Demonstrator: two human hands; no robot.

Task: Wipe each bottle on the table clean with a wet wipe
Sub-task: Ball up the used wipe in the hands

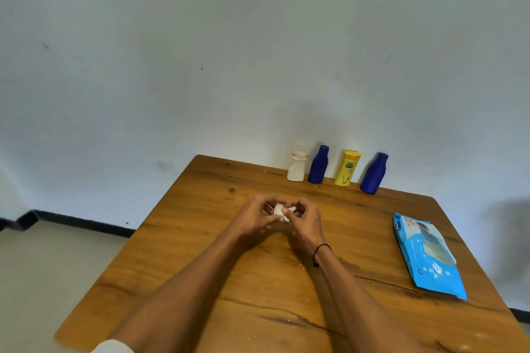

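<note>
Pale, bare wall fills the upper half of the frame, and below it a wooden counter (200, 266) with dark grain lines slants down toward the lower right. Along its far edge, right of centre, four bottles stand upright in a row close to the wall: a white bottle (297, 166) at the left end, a dark blue bottle (318, 165) just beside it, a yellow bottle (347, 169) next, and a second blue bottle (373, 173) at the right end, a little apart from the yellow one. At the right edge of the frame a light blue pack of wet wipes (427, 255) lies flat on the counter, well apart from the bottles.

My two forearms reach up from the bottom of the frame and meet near the centre of the counter. My left hand (255, 218) and my right hand (305, 218) are curled toward each other, fingers bent, and together they pinch a small bunched white wet wipe (280, 210) between their fingertips, just above the wood. A thin black band (321, 252) circles my right wrist. A white sleeve edge (111, 347) shows at the lower left. Small pale crumbs dot the wood near my arms. Left of the counter, grey floor meets the wall at a dark skirting strip.
</note>
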